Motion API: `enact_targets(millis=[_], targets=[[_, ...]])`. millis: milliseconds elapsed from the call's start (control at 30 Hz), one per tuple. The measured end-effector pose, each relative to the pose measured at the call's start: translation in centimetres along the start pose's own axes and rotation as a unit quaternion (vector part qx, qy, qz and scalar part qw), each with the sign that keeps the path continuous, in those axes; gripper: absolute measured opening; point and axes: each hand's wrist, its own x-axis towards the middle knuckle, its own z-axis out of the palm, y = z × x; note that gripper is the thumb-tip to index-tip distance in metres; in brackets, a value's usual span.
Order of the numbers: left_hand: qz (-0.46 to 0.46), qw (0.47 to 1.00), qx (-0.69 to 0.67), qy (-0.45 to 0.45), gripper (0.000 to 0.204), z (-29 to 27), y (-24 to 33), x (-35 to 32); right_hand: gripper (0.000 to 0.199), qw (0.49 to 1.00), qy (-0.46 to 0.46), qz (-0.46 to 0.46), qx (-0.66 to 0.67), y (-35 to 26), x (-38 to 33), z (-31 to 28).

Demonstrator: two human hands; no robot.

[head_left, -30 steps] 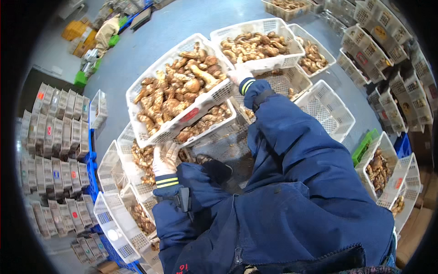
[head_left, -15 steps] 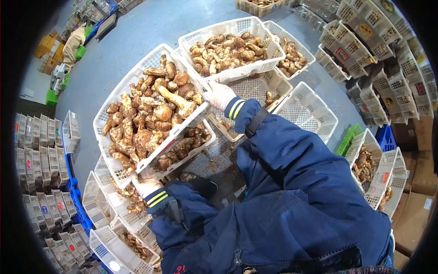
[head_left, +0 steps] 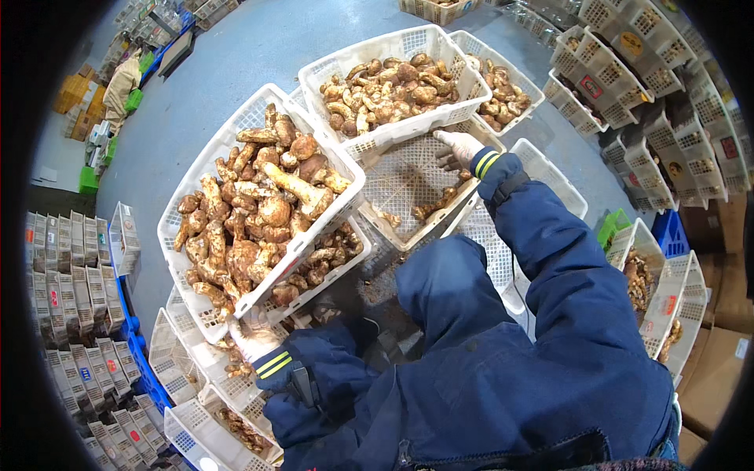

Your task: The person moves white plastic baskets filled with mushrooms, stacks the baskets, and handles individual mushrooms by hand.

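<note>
Right fingers (head_left: 449,160) spread at sparsely filled crate (head_left: 408,184), left fingers (head_left: 256,322) at white crate (head_left: 203,161) heaped with mushrooms (head_left: 271,212), grip unclear

Before you, the blue-grey floor (head_left: 251,51) carries white perforated crates (head_left: 554,174), scattered dark debris (head_left: 375,292) and, leftward, a blue pallet (head_left: 141,361).

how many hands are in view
2: the left hand at the near corner of the crate heaped with mushrooms, and the right hand over the crate with only a few. No others show.
</note>
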Motion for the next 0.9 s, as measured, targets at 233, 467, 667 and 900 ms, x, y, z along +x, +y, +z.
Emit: enact_targets(millis=[233,467,667,900], targets=[[-0.014,0.988,0.062,-0.144,0.040,1.5,-1.7,-2.4,0.069,0.995,-0.005,0.042,0.093,1.7,4.8,0.7],[-0.226,0.893,0.278,-0.273,0.043,4.9,-6.7,-6.0,0.065,0.991,-0.003,0.048,0.128,1.6,7.8,0.1],[-0.266,0.876,0.293,-0.278,0.034,2.9,-9.1,-4.5,0.047,0.894,0.350,-0.093,-0.263,14.8,0.2,-7.7],[-0.264,0.851,0.334,-0.308,0.045,4.5,-10.1,-5.9,0.061,0.730,0.612,0.192,-0.236,36.4,-18.6,-18.4]])
